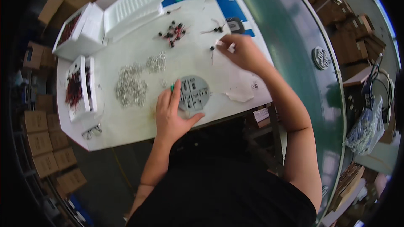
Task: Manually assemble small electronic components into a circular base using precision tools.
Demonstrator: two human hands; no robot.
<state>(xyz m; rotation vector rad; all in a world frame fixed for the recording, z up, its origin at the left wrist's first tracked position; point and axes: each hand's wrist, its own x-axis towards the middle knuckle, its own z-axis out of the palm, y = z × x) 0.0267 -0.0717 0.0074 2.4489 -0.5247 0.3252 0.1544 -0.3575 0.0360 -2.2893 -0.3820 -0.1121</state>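
Observation:
A grey round plate (203,99) with small dark parts set in its slots lies near the table's front edge. My left hand (170,111) holds its left and lower rim between stretched fingers and thumb. Something small and green (172,88) shows at these fingertips. Farther right, my right hand (240,50) is raised with its fingers pinched, blurred by motion; a pale bit shows at the tips, too smeared to name. Just left of it lies a small black part with a wire (212,48). More wired black parts (172,33) lie heaped at the table's far middle.
Piles of small silvery pieces (131,86) lie left of the plate. White foam boxes (80,31) with red and black wired parts stand at the left. Glasses (91,132) rest at the front left corner. A green conveyor (311,59) runs along the right, carrying another round plate (321,58).

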